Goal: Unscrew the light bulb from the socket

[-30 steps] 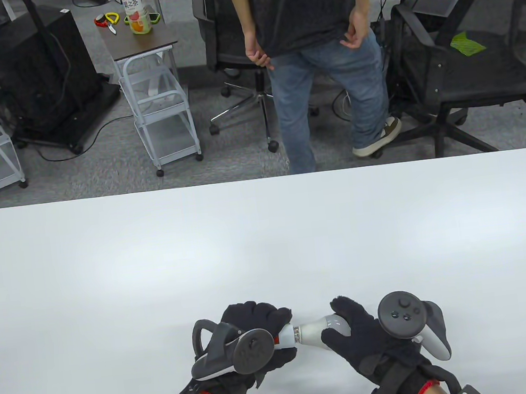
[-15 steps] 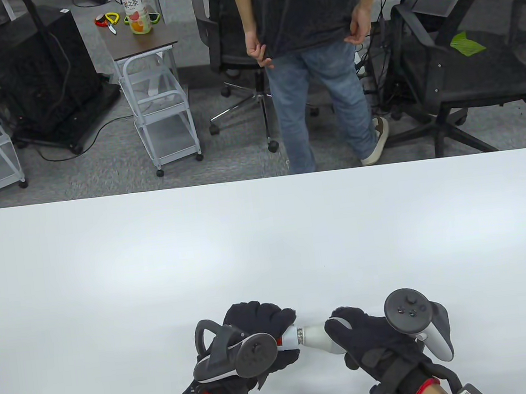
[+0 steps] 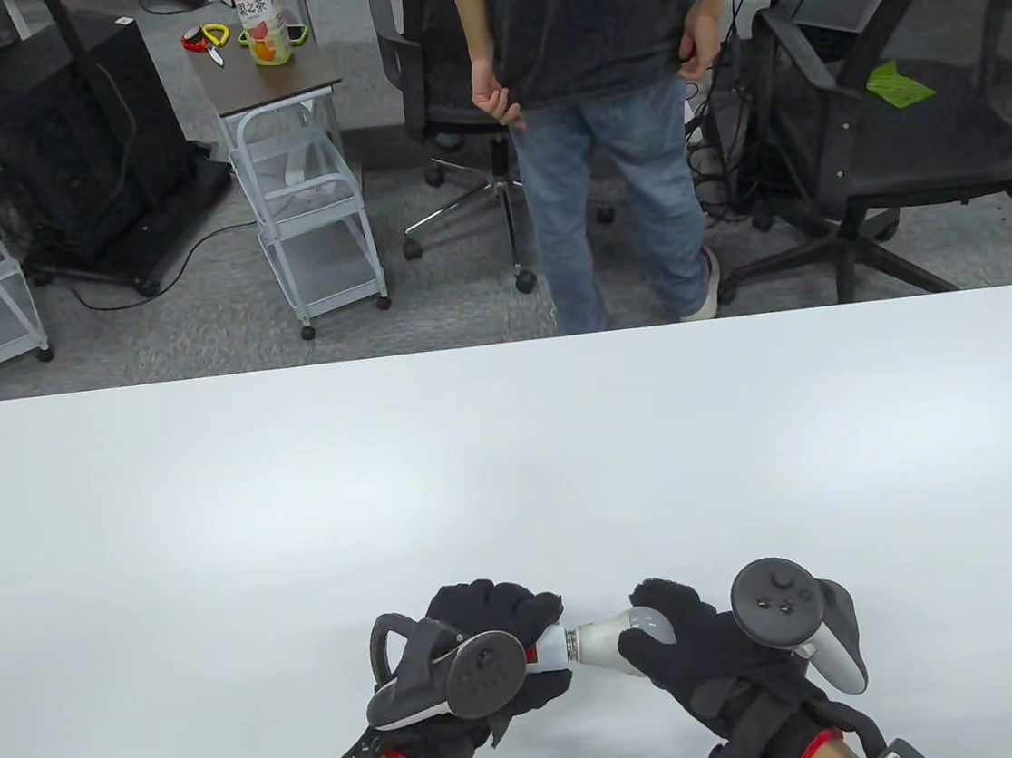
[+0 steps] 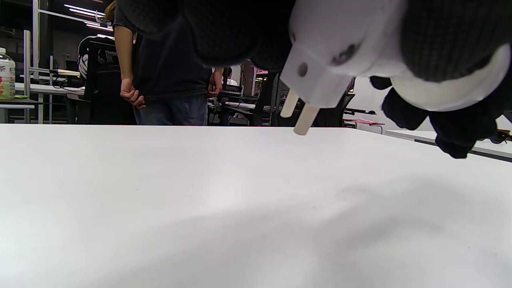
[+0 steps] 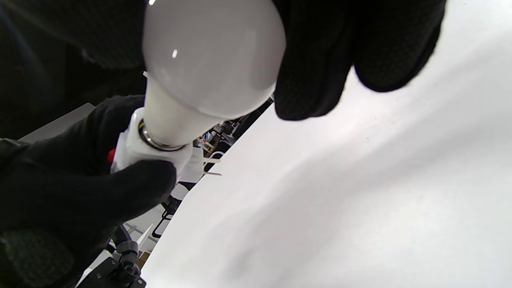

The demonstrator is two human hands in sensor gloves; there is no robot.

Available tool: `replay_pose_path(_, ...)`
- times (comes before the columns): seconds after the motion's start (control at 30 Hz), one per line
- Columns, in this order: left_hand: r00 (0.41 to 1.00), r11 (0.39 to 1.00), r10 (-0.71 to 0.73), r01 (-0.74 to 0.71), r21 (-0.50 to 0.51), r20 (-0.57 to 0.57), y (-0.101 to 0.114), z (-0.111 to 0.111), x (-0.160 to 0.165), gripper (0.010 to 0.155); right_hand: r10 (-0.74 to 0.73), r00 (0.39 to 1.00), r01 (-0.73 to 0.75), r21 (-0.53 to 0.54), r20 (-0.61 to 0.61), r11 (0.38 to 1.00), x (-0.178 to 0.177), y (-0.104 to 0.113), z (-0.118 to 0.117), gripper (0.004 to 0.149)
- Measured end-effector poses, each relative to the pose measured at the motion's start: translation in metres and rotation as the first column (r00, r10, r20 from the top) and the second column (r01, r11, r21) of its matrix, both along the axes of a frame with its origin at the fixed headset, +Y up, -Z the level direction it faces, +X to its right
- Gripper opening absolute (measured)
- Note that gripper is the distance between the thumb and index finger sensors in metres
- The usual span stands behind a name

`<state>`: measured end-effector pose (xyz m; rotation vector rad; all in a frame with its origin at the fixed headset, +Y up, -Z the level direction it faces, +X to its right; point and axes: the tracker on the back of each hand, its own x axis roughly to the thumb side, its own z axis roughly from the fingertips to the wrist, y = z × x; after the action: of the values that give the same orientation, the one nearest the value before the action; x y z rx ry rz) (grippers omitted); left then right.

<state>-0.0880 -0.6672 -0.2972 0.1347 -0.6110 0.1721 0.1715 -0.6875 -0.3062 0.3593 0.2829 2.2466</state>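
A white light bulb sits screwed into a white plug-in socket, both held above the table near its front edge. My left hand grips the socket; its two plug pins point down in the left wrist view. My right hand grips the bulb's globe. The metal thread ring shows at the socket's mouth in the right wrist view. The left hand's fingers wrap the socket there.
The white table stretches wide ahead of my hands. A person in jeans stands just past its far edge. Office chairs and a small cart stand on the floor beyond.
My right hand rolled back to its earlier pose on the bulb, showing more of the globe. The left hand stays on the socket. The person behind brought their feet together.
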Motion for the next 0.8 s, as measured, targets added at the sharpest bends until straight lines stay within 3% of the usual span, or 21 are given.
replay_pose_path(0.43, 1.0, 0.998, 0.018, -0.019, 0.055, 0.014, 0.005, 0.004, 0.002, 0.075, -0.065, 0.995, 0.067, -0.029, 0.073, 0.997, 0.012, -0.004, -0.002, 0.095)
replay_pose_path(0.8, 1.0, 0.998, 0.008, -0.009, 0.059, 0.019, 0.006, 0.006, 0.004, 0.076, -0.074, 0.995, 0.076, -0.043, 0.061, 0.996, 0.011, -0.004, -0.003, 0.083)
